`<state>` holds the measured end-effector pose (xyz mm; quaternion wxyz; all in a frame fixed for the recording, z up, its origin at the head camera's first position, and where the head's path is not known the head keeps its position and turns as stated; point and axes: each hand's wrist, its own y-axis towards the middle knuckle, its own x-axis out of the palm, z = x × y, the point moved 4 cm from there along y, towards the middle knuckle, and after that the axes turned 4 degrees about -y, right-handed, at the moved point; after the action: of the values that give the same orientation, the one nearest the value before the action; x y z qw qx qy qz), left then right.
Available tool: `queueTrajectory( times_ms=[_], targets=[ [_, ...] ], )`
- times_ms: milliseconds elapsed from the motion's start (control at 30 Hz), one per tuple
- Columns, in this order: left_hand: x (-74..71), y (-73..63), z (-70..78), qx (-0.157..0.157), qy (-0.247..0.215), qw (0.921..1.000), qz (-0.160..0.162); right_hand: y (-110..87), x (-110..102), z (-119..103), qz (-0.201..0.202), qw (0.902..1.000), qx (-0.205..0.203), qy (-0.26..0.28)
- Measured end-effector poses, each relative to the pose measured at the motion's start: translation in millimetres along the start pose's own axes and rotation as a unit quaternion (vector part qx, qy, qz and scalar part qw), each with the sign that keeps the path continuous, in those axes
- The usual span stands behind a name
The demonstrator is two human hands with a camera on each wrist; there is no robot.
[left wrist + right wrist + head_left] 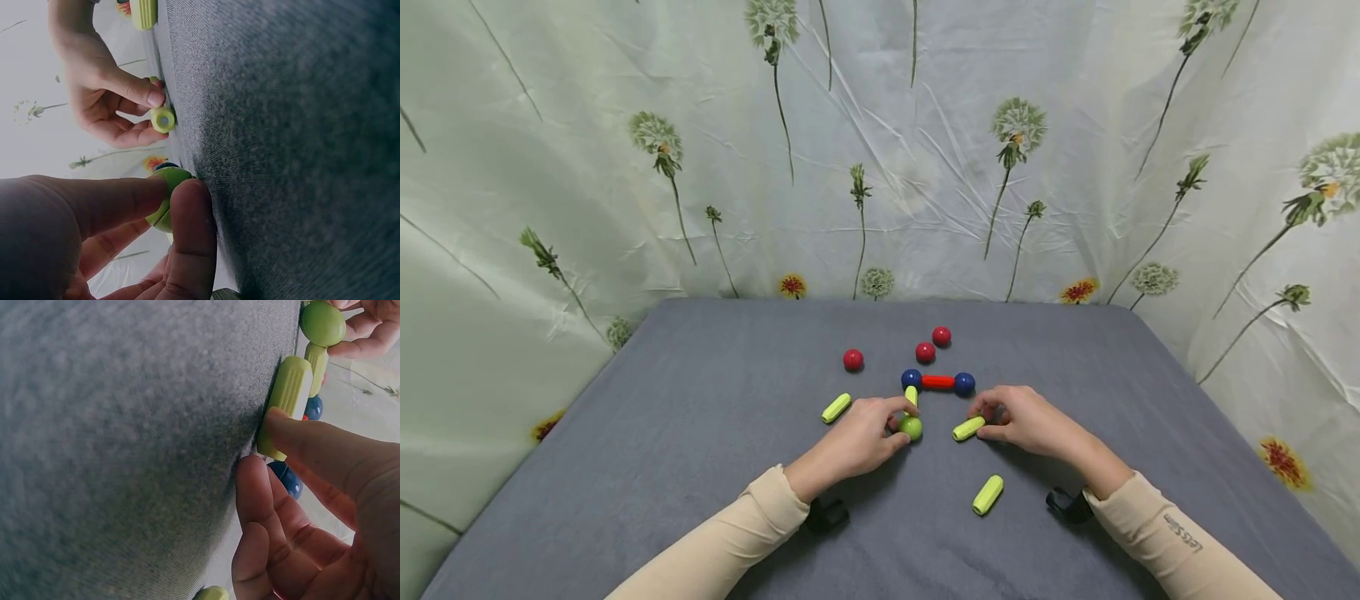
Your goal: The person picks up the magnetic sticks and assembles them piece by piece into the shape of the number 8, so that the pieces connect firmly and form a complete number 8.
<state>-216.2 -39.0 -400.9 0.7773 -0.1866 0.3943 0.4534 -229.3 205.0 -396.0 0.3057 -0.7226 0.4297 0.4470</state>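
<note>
My left hand (pixel 857 433) pinches a green ball (pixel 911 428) between thumb and fingers. Behind this ball a yellow-green rod (pixel 912 398) runs up to a blue ball (pixel 912 379). A red rod (pixel 937 382) lies between that blue ball and a second blue ball (pixel 965 384), making an L-shaped row. To the right, my right hand (pixel 1033 421) holds one end of another yellow-green rod (pixel 968 429) with thumb and fingertips, low over the cloth. The left wrist view shows this rod's round end socket (pixel 164 120) facing the left hand.
Three red balls, one at left (pixel 853 360) and two (pixel 925 352) (pixel 942 337) close together, lie behind the row. Loose yellow-green rods rest left of the left hand (pixel 836 408) and in front (pixel 987 495). Grey cloth (pixel 700 483) covers the table; a flowered curtain (pixel 925 167) hangs behind.
</note>
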Motion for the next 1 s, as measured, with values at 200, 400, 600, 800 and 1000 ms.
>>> queueTrajectory(
  times_ms=[200,400,600,800,1000],
  targets=[
    [0.6,0.9,-0.4,-0.005,-0.004,1.0000,0.000,0.8,2,-1,0.002,1.0000,0.000,0.006],
    [1.5,1.2,-0.9,-0.013,-0.007,0.9999,-0.002,1.2,2,-7,0.000,0.9997,-0.011,0.021],
    [0.8,1.3,-0.6,-0.012,-0.014,0.9998,-0.003,0.8,2,-13,-0.003,0.9993,-0.018,0.032],
    [-0.4,1.0,-0.2,-0.012,-0.027,0.9996,-0.007,-0.7,3,-18,-0.004,0.9983,-0.030,0.049],
    [0.3,1.3,-0.2,-0.013,-0.034,0.9993,-0.010,-0.9,6,-18,-0.011,0.9967,-0.031,0.074]
  ],
)
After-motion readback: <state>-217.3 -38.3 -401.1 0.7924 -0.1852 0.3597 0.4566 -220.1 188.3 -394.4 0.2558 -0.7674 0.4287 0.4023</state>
